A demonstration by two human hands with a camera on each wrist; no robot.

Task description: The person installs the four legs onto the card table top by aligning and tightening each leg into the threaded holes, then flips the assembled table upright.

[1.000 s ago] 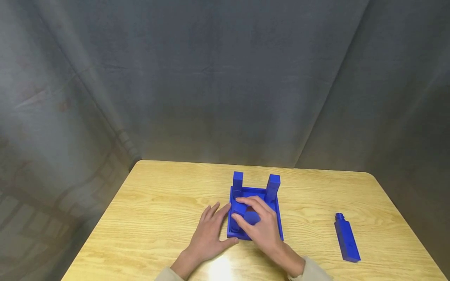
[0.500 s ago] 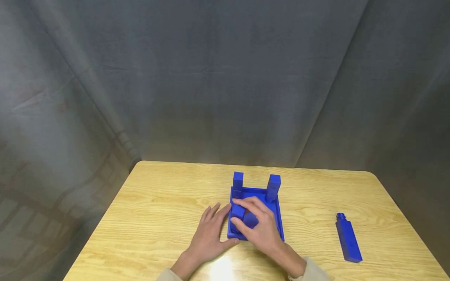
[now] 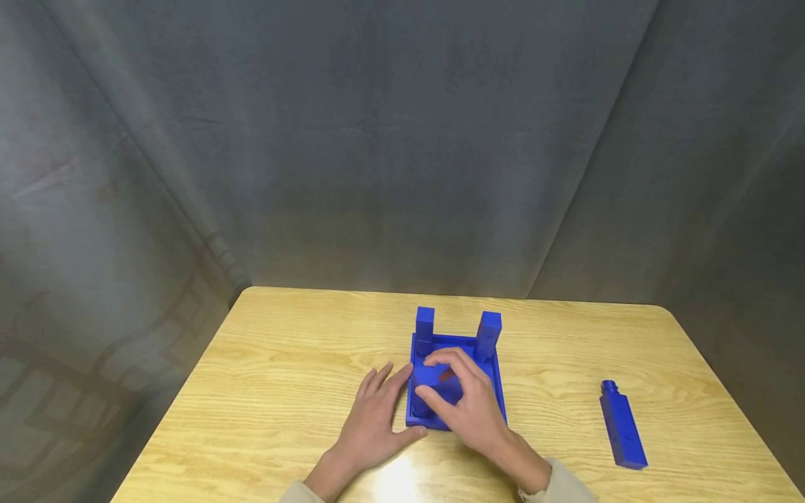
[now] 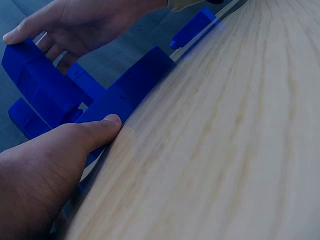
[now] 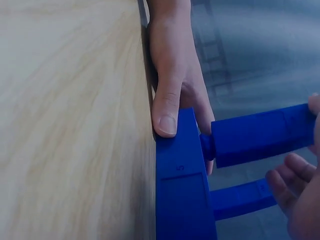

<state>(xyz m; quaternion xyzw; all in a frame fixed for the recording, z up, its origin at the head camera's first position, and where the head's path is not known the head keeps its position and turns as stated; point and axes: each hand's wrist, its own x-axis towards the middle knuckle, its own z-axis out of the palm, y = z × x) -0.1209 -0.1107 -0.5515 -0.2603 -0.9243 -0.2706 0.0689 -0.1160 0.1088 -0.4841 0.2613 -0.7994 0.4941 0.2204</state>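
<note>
A blue square tabletop with a raised rim [image 3: 500, 392] lies underside up on the wooden table, like a small toy table. Two blue legs, the back left leg [image 3: 424, 328] and the back right leg [image 3: 488, 337], stand at its far corners. At the near left corner another blue leg [image 5: 262, 135] stands upright, its narrow neck against the tabletop. My right hand [image 3: 472, 405] pinches the top of that leg between thumb and index finger, the other fingers behind. My left hand [image 3: 374, 423] braces the same corner, thumb on the near edge and fairly straight fingers along the left side.
A loose blue leg [image 3: 622, 429] with a threaded end lies on its side, on the right part of the wooden table [image 3: 302, 342]. Grey curtain [image 3: 390, 154] hangs behind the table and at both sides.
My right thumb and index finger have shifted around the top of the near left leg, whose top face now shows at a different angle. The left hand and tabletop stay put.
</note>
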